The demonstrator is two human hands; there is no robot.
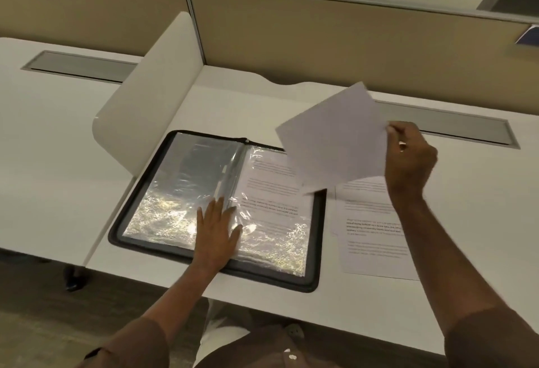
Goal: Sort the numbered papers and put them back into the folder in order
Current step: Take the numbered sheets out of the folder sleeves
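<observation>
Flat near the desk's front edge, the left hand (218, 229), fingers straight and spread, presses the open folder (217, 208) at its spine. Above, the right hand (409, 157) pinches a blank-side-up sheet (332, 137); more papers (373, 227) lie beside. Filing seems underway: next, checking its number and sleeving it.

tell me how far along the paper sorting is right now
Partly done, it seems. Done: the folder lies open on the desk and a printed page already sits in its right-hand sleeve. In hand: the right hand pinches a sheet in the air above the folder, while the left hand presses flat near the spine. Left: loose papers wait on the desk beside the folder. Page numbers are unreadable, so the order can't be checked.
</observation>
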